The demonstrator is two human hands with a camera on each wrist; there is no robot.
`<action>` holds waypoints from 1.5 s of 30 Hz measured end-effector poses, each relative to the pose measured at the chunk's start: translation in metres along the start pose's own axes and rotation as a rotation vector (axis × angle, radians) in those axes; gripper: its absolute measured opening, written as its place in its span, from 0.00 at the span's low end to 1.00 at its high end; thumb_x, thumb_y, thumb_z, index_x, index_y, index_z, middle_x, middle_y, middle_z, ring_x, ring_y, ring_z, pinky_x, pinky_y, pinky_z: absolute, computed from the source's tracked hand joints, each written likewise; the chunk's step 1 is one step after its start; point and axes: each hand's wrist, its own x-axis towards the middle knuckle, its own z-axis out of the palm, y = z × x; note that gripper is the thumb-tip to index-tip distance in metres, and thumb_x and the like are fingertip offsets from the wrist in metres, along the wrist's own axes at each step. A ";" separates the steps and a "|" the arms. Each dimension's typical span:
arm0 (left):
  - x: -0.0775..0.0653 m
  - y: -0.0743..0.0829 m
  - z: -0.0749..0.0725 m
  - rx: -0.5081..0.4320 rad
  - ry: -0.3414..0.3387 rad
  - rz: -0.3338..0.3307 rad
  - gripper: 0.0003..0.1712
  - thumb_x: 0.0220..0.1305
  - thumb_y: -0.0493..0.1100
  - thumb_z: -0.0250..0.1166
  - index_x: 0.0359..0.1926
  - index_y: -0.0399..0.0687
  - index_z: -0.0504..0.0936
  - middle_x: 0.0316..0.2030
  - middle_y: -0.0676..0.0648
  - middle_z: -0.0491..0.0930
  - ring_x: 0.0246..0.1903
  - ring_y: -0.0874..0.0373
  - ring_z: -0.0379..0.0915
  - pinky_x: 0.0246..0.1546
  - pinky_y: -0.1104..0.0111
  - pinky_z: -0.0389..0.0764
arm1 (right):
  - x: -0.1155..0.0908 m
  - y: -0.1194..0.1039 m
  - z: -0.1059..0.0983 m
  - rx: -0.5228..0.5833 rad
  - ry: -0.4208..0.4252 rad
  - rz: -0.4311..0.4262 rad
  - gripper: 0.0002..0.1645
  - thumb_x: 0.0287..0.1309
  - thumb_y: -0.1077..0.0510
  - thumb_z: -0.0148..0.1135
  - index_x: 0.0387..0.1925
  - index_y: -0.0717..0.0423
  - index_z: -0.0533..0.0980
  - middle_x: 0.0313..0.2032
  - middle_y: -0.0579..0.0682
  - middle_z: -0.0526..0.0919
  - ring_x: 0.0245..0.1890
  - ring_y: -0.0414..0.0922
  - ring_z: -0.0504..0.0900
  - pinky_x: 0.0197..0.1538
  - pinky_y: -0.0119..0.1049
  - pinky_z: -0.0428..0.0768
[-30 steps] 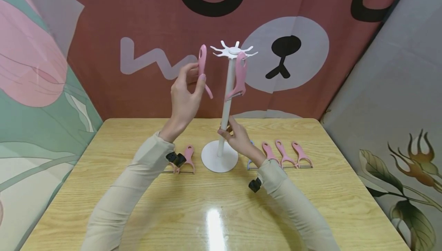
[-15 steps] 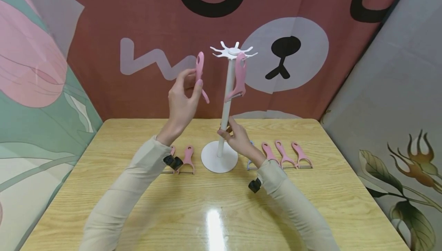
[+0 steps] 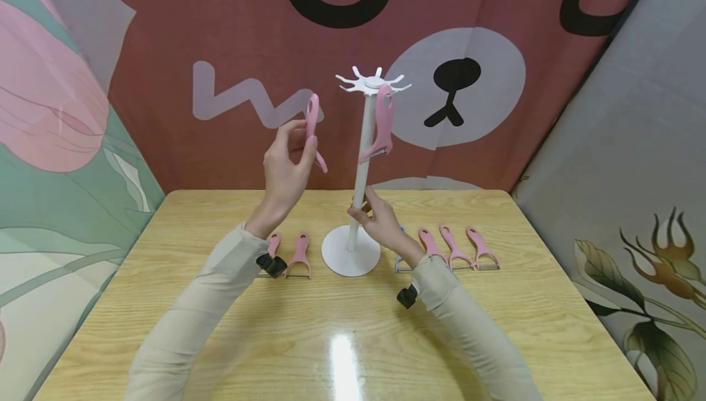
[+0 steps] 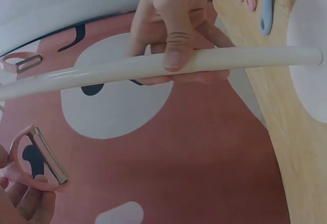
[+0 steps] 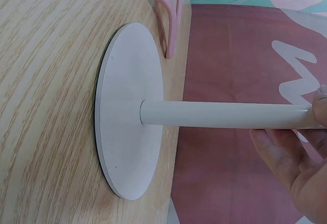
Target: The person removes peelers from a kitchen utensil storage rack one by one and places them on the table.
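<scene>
My left hand (image 3: 285, 168) pinches a pink peeler (image 3: 312, 120) upright in the air, left of a white stand. In the left wrist view, that peeler's metal blade (image 4: 49, 155) shows beside the fingertips. My right hand (image 3: 382, 220) holds the white pole (image 3: 361, 171) low down, with the thumb in front and fingers behind, as the left wrist view shows. Several white hooks (image 3: 372, 82) spread out at the top of the stand. From one of them, on the near side, hangs another pink peeler (image 3: 384, 120). The round white base (image 3: 350, 260) rests flat on the table.
Two pink peelers (image 3: 301, 254) lie left of the base, one partly behind the left wrist's camera. To the right lie several pink peelers (image 3: 449, 243) and a blue one (image 4: 267, 6). The wooden table (image 3: 276, 339) ends at a bear-print cloth (image 3: 231, 27).
My left hand has moved down and to the left with the pink peeler, away from the hooks. The right hand and the stand have stayed in place.
</scene>
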 end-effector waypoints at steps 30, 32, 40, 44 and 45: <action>-0.015 -0.020 -0.016 0.069 -0.013 -0.040 0.18 0.70 0.37 0.62 0.58 0.35 0.75 0.44 0.40 0.83 0.39 0.51 0.81 0.39 0.62 0.79 | 0.000 0.000 0.000 0.011 0.003 -0.010 0.11 0.67 0.61 0.62 0.46 0.56 0.70 0.36 0.52 0.82 0.33 0.48 0.83 0.33 0.40 0.82; -0.015 -0.021 -0.017 0.074 -0.011 -0.030 0.18 0.69 0.35 0.62 0.58 0.34 0.75 0.43 0.39 0.83 0.38 0.50 0.81 0.37 0.63 0.78 | 0.000 0.001 0.000 0.010 0.002 -0.010 0.11 0.67 0.60 0.61 0.47 0.56 0.70 0.36 0.52 0.82 0.33 0.48 0.83 0.33 0.40 0.82; -0.018 -0.023 -0.021 0.082 -0.013 -0.025 0.19 0.67 0.33 0.64 0.57 0.32 0.75 0.42 0.38 0.83 0.37 0.48 0.81 0.34 0.66 0.76 | 0.000 0.001 0.000 0.014 0.002 -0.012 0.12 0.67 0.60 0.62 0.47 0.56 0.70 0.36 0.52 0.81 0.34 0.49 0.83 0.34 0.40 0.82; -0.020 -0.024 -0.024 0.097 -0.030 -0.061 0.19 0.69 0.36 0.63 0.58 0.35 0.75 0.43 0.41 0.84 0.37 0.52 0.81 0.36 0.70 0.75 | -0.001 0.000 0.000 0.023 0.000 -0.003 0.11 0.67 0.60 0.62 0.47 0.57 0.70 0.36 0.53 0.82 0.34 0.49 0.83 0.34 0.42 0.82; -0.020 -0.024 -0.025 0.101 -0.033 -0.065 0.18 0.69 0.37 0.63 0.58 0.35 0.75 0.42 0.41 0.84 0.37 0.52 0.81 0.36 0.70 0.75 | -0.001 0.000 0.001 0.025 -0.001 -0.001 0.11 0.67 0.60 0.62 0.47 0.57 0.70 0.37 0.53 0.82 0.34 0.49 0.83 0.34 0.43 0.82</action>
